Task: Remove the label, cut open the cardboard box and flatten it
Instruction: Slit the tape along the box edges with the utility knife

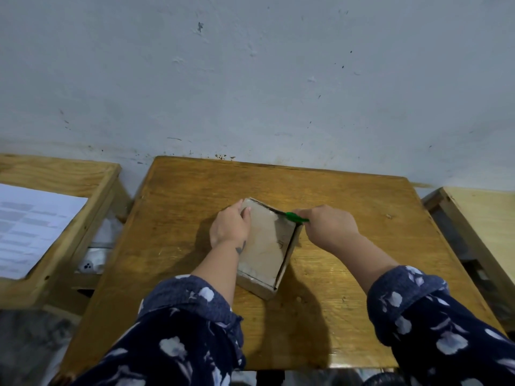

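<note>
The box (263, 246) lies lengthwise between both hands on the table (348, 260). The left hand (230, 225) grips its far left corner. The right hand (330, 225), closed on a green cutter (296, 217), works the far right corner, blade pointing left.

One head-worn wide-angle view looks forward and steeply down from above the person's arms, close over the wooden surface (348, 274). It faces a grey wall (250, 79) that fills the upper half. Both hands' fingers sit near frame centre; the sleeves enter from the bottom edge. No second view overlaps it.

One cardboard box (263, 246), one green cutter (296, 217), two hands, three wooden tables
</note>
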The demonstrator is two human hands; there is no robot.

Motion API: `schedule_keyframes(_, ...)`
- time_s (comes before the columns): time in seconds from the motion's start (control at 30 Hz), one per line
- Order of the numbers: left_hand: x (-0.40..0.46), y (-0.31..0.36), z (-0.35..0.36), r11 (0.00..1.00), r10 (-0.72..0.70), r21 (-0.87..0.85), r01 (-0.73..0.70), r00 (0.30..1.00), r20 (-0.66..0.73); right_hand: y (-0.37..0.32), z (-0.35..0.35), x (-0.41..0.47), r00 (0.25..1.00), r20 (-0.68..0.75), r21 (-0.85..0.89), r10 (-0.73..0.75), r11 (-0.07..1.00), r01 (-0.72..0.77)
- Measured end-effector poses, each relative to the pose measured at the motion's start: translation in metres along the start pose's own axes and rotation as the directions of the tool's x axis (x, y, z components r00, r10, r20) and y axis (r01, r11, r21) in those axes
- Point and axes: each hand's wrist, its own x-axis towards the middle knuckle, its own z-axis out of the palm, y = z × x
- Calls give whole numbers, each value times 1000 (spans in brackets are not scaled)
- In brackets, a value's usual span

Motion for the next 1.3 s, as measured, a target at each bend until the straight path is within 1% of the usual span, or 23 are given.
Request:
schedule_keyframes(0.17, 2, 0, -2, 1000, -11, -14, 11, 1000, -1, 17, -6, -7, 996, -14, 7, 84, 996, -84)
schedule_keyframes(0.3, 1, 1, 0, 1000, -7, -28, 7, 1000, -3, 23, -3, -13, 994, -40, 40, 99, 994, -98)
schedule_keyframes(0.33, 2, 1, 0, 999, -15, -35, 14, 1000, -3, 22, -1, -14, 994, -43, 82, 102, 992, -99)
schedule_keyframes(0.4, 4, 4, 0, 997, -49, -62, 49, 999, -5, 20, 6, -15, 992, -47, 266, 116, 959, -100)
schedule_keyframes(0.47, 7, 9, 1, 990, -98, -100, 96, 995, -12, 15, 15, -13, 986, -52, 475, 155, 873, -112)
schedule_keyframes(0.53, 9, 14, 2, 976, -151, -166, 144, 988, -26, 7, 25, -11, 980, -17, 604, 199, 783, -148)
schedule_keyframes(0.6, 13, 20, 5, 949, -184, -263, 174, 983, -17, -1, 34, -7, 971, -7, 662, 240, 729, -176)
schedule_keyframes(0.67, 17, 26, 4, 899, -194, -392, 193, 980, 37, -5, 37, -1, 958, -41, 717, 284, 676, -170)
schedule_keyframes(0.73, 21, 29, 2, 829, -161, -519, 207, 978, 133, -7, 37, 4, 949, -67, 743, 307, 650, -158)
schedule_keyframes(0.77, 22, 27, 1, 818, -123, -541, 197, 978, 170, -7, 36, 6, 947, -78, 736, 310, 659, -156)
schedule_keyframes(0.83, 23, 24, -3, 867, -30, -476, 146, 969, 244, -7, 34, 12, 944, -86, 748, 319, 647, -151)
schedule_keyframes(0.9, 22, 21, -9, 953, 65, -300, 41, 940, 335, -5, 32, 15, 947, -72, 770, 313, 620, -147)
schedule_keyframes(0.97, 16, 15, -17, 986, 153, -121, -115, 914, 377, -4, 28, 14, 952, -57, 746, 300, 647, -159)
schedule_keyframes(1.03, 3, 4, -25, 956, 274, -8, -293, 882, 383, -1, 21, 8, 956, -68, 682, 287, 713, -165)
schedule_keyframes(1.13, -17, -21, -34, 840, 443, 111, -531, 789, 426, 0, 17, -7, 973, -88, 596, 214, 794, -120)
schedule_keyframes(1.2, -25, -33, -36, 771, 494, 165, -615, 741, 455, -3, 15, -19, 982, -98, 559, 164, 825, -82)
schedule_keyframes(1.3, -24, -42, -36, 730, 523, 196, -655, 720, 456, -14, 14, -39, 991, -89, 532, 98, 846, -36)
